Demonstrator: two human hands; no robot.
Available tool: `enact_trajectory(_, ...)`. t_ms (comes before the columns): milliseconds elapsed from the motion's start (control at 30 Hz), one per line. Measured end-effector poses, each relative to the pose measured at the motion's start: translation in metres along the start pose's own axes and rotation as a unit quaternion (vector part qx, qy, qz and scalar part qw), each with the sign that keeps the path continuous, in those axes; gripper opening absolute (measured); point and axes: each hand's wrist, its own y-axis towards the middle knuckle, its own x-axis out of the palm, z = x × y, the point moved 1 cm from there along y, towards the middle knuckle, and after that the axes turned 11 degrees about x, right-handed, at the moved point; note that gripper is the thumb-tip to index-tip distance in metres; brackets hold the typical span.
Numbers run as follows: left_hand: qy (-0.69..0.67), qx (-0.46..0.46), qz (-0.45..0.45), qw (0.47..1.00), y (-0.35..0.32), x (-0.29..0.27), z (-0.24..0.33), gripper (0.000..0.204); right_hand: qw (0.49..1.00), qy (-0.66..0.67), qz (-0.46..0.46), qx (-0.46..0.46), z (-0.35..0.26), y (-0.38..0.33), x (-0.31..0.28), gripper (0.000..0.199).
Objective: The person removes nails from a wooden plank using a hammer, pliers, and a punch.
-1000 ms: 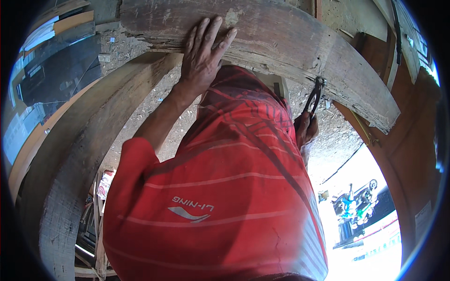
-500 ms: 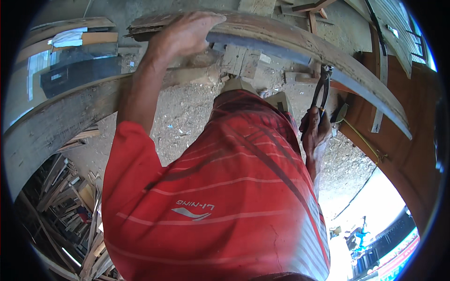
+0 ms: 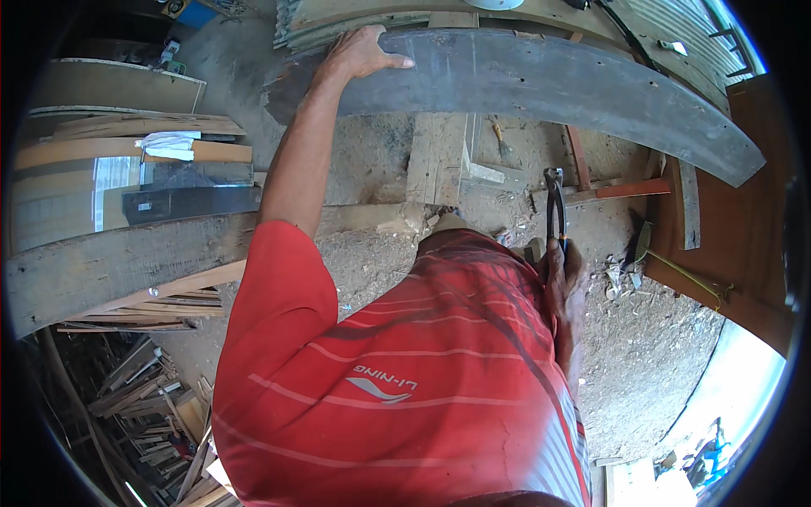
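A long dark grey wooden plank (image 3: 498, 80) spans the far side, its broad face with small holes turned toward me. My left hand (image 3: 365, 56) grips its upper edge near the left end, thumb resting on the face and fingers going behind. In my right hand (image 3: 566, 279) is a pair of carpenter's pincers (image 3: 555, 207), closed around the black handles. The metal jaws point away from me, apart from the plank and below it.
A thick beam (image 3: 127, 266) runs across the left, by stacked boards and a glass pane (image 3: 59, 203). Scrap wood (image 3: 160, 406) heaps up at lower left. A brown panel (image 3: 726, 245) stands at right. A brush (image 3: 501, 139) lies on the littered dirt floor.
The plank has turned from edge-on to show its grey face. The pincers have come away from the plank's edge and moved back toward me. My left hand still grips the plank.
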Motion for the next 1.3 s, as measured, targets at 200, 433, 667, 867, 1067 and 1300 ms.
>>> enact_trajectory(200,-0.038,-0.011,-0.022,0.999,0.007,-0.003,-0.004,0.114,0.999,0.004,0.009,0.051,0.001,0.009,0.004,0.044)
enact_trajectory(433,0.005,0.060,0.091,0.994,0.016,0.015,-0.017,0.101,0.999,-0.019,0.025,0.026,-0.024,0.021,0.029,0.045)
enact_trajectory(667,-0.038,0.028,0.032,0.998,0.006,0.032,0.025,0.100,0.995,0.087,0.055,0.005,-0.035,0.046,0.048,0.051)
enact_trajectory(867,-0.080,0.025,-0.075,0.994,-0.005,0.070,0.074,0.094,0.979,0.177,0.098,-0.011,-0.061,0.058,0.041,0.048)
enact_trajectory(1067,-0.169,0.147,0.217,0.950,-0.013,0.097,0.086,0.037,0.965,0.232,0.119,0.013,-0.043,0.061,0.026,0.042)
enact_trajectory(1300,-0.097,0.052,0.228,0.967,-0.051,0.112,0.082,0.053,0.966,0.218,0.132,0.047,-0.001,0.067,-0.019,0.041)
